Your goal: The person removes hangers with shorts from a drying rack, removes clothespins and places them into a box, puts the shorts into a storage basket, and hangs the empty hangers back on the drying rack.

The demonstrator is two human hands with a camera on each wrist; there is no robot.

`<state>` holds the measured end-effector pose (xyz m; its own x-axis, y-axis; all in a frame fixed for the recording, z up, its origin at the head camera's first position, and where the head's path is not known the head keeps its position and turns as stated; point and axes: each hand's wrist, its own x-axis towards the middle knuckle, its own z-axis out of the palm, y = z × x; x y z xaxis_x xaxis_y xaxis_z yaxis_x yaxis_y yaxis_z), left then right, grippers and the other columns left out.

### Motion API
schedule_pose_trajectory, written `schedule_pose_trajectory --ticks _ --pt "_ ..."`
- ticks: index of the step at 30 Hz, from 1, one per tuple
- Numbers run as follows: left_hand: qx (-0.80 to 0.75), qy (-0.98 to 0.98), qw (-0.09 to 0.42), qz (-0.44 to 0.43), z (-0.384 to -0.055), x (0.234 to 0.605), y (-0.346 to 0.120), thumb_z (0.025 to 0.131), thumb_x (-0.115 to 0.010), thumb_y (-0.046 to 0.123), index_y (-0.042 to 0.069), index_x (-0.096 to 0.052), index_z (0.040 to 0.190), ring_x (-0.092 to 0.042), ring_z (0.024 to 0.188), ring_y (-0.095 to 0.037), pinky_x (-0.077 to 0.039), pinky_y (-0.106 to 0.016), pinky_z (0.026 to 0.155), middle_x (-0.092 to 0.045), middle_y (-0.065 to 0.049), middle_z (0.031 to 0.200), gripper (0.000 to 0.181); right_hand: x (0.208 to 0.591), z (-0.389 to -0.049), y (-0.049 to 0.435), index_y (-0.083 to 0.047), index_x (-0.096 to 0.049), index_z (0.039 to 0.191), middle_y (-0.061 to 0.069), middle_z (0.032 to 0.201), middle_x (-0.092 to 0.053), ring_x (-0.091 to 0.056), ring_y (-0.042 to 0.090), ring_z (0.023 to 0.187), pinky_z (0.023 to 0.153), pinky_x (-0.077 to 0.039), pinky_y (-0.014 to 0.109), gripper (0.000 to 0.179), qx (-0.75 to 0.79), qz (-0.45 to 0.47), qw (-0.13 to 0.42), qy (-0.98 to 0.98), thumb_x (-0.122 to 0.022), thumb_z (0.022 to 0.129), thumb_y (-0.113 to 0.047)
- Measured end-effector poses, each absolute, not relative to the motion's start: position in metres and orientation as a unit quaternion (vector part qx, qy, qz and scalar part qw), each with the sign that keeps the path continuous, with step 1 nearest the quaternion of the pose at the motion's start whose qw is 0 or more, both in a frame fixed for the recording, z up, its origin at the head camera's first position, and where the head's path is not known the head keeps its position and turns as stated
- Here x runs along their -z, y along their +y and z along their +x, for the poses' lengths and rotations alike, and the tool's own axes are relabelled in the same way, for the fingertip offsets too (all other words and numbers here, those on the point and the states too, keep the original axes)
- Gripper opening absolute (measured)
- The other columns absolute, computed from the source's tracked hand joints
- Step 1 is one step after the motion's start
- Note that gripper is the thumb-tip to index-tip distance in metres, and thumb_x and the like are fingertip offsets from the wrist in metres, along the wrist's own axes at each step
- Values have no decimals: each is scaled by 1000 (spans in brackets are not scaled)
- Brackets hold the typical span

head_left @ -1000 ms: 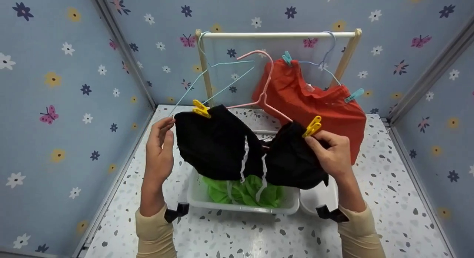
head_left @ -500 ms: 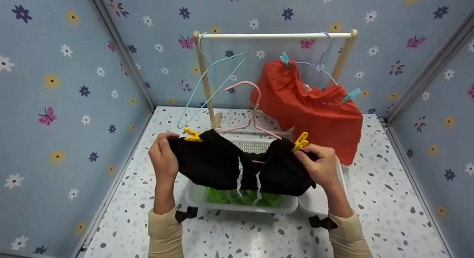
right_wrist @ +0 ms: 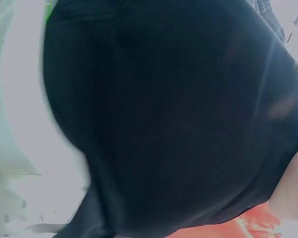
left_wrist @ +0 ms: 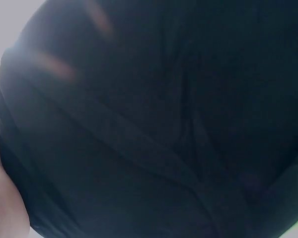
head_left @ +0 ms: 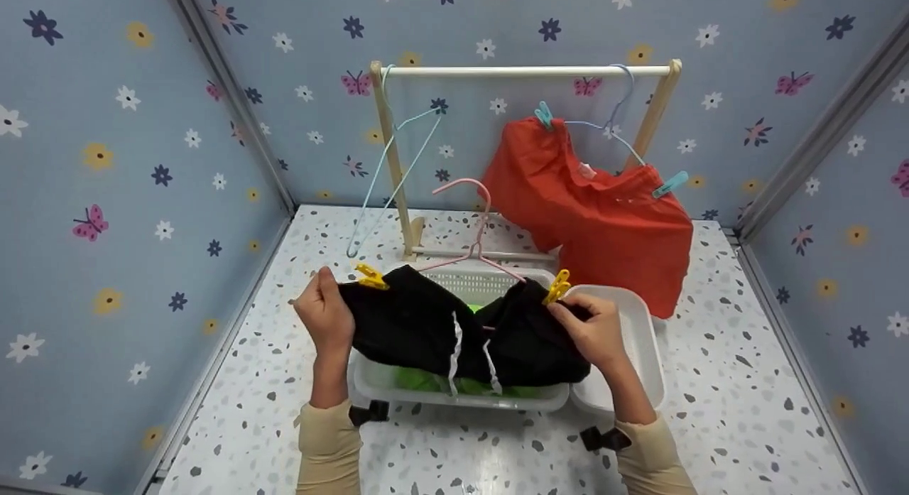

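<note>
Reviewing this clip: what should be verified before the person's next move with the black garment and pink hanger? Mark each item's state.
1. Both sides of the black garment held: ok; left-hand grip at one edge, right-hand grip beside a peg.
2. Left yellow peg and right yellow peg on its upper edge: ok.
3. Pegs also catching the pink hanger: cannot tell; cloth hides its ends.
4. Hanger's hook free of cloth: ok.
5. Space on the white rail between the teal hanger and blue hanger: ok.
6. Pink hanger on the rail: not ok; its hook is below it.
</note>
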<state>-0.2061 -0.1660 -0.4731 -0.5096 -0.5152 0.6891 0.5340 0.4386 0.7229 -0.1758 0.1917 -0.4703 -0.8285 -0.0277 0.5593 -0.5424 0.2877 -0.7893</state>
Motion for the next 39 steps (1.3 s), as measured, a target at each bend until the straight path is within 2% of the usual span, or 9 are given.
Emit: schedule_pose_trajectory --ticks 4,14,19,24,30,39 --pt "510 -687 518 -23 -201 472 -161 97 -55 4 0 -29 54 -17 45 -3 -13 -25 45 -21 2 50 51 483 -175 190 1 -71 76 7 72 -68 -59 8 67 64 -47 19 7 -559 156 215 -785 -75 80 4" --pt "490 -684 541 4 -199 482 -158 90 -54 -9 0 -32 53 -19 46 -4 -14 -24 47 -22 3 51 44 500 -169 186 0 -72 84 6 83 -70 -63 16 77 72 -47 21 5 -539 127 184 -812 -75 84 -3" --pt "486 -687 540 -3 -198 489 -155 89 -53 -12 1 -31 54 -16 46 -3 -13 -24 47 -21 3 51 44 505 -165 187 2 -67 104 7 93 -67 -62 19 82 76 -48 25 22 -560 115 148 -807 -75 84 -1" --pt "484 -692 536 -1 -195 493 -152 89 -54 -13 0 -30 53 -15 46 -2 -13 -23 46 -21 1 50 45 510 -163 187 9 -58 119 16 100 -64 -62 24 87 77 -48 24 29 -624 108 110 -766 -63 93 -1" --pt "486 -696 529 6 -193 497 -152 90 -54 -13 -1 -30 52 -15 46 -2 -14 -23 45 -21 0 49 46 517 -166 186 13 -57 117 19 101 -64 -62 21 89 78 -48 23 24 -666 89 120 -731 -56 96 3" --pt "493 -695 523 8 -188 504 -152 89 -53 -14 -1 -30 53 -18 48 0 -14 -22 46 -23 1 51 45 545 -179 193 14 -59 114 16 100 -65 -61 16 87 80 -49 25 24 -707 65 118 -694 -58 96 -2"
